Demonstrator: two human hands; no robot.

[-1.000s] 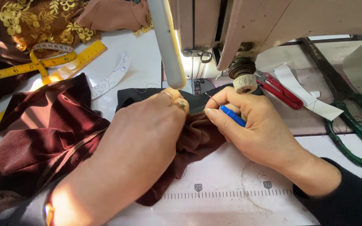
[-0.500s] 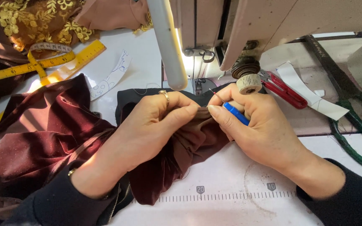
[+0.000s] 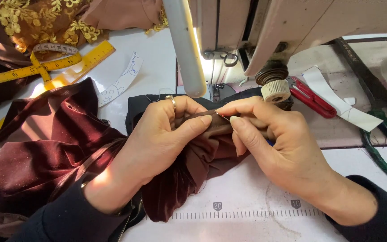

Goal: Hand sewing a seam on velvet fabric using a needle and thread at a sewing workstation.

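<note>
Dark maroon velvet fabric [image 3: 45,152] lies bunched on the white sewing table [image 3: 265,224], with a zipper running through it. My left hand [image 3: 157,139], a ring on one finger, pinches a fold of the velvet right in front of the sewing machine [image 3: 292,27]. My right hand [image 3: 274,143] pinches the same fold from the right, thumb and forefinger closed on its edge where a thin pin or needle tip shows. A small blue tool sits tucked in the right palm, mostly hidden.
A yellow measuring tape [image 3: 45,71] and gold-embroidered brown cloth [image 3: 45,22] lie at the back left. A white lamp tube [image 3: 187,49] hangs over the work. Red-handled snips [image 3: 310,96], a thread spool [image 3: 276,89], white paper strip [image 3: 341,107] and green-handled scissors [image 3: 381,152] lie right.
My left hand drew back and turned so its fingers now pinch the fold. The right hand shifted its grip onto the fold's edge, hiding most of the blue tool.
</note>
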